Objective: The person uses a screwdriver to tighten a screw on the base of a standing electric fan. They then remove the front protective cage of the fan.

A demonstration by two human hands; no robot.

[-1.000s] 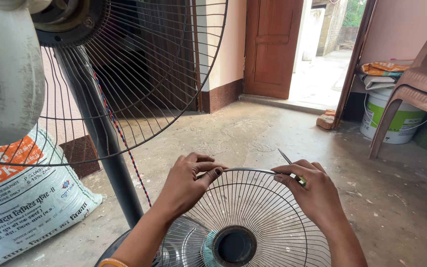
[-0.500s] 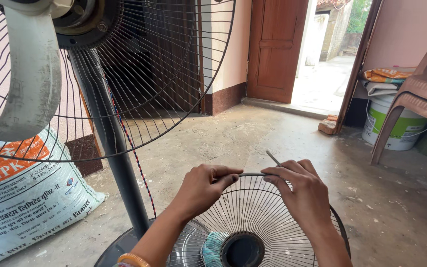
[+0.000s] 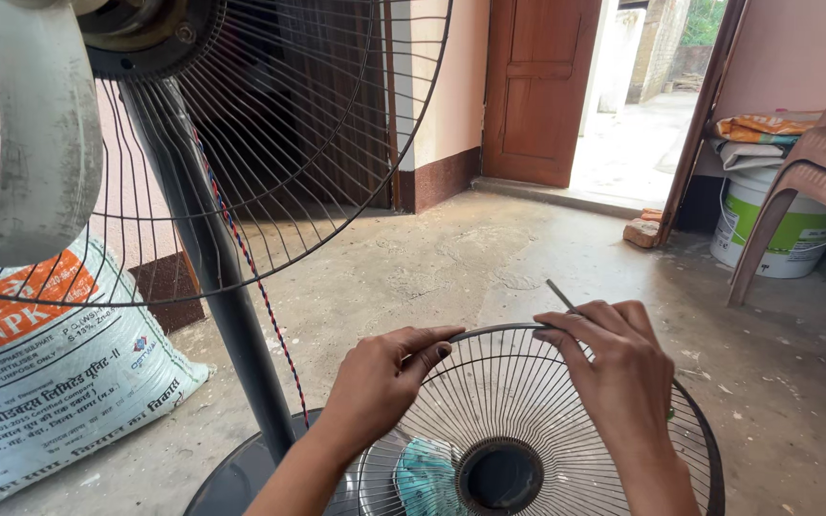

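Both hands have drawn together along the top rim of the loose grille (image 3: 547, 420), which stands tilted over the fan's base. Left hand (image 3: 380, 377) pinches the rim; right hand (image 3: 623, 368) grips a thin tool (image 3: 558, 292) against it (tip hidden).

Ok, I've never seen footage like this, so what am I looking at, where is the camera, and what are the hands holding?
The one picture comes from a camera on a person's head, looking down at their own bare hands; there is no robot. The left hand and right hand grip the top rim of a round wire fan guard held upright in front of them. The right hand also pinches a thin dark rod-like tool. Behind stands a pedestal fan on its dark pole. A printed white sack lies on the concrete floor on the left, and a bucket stands beside a plastic chair on the right.
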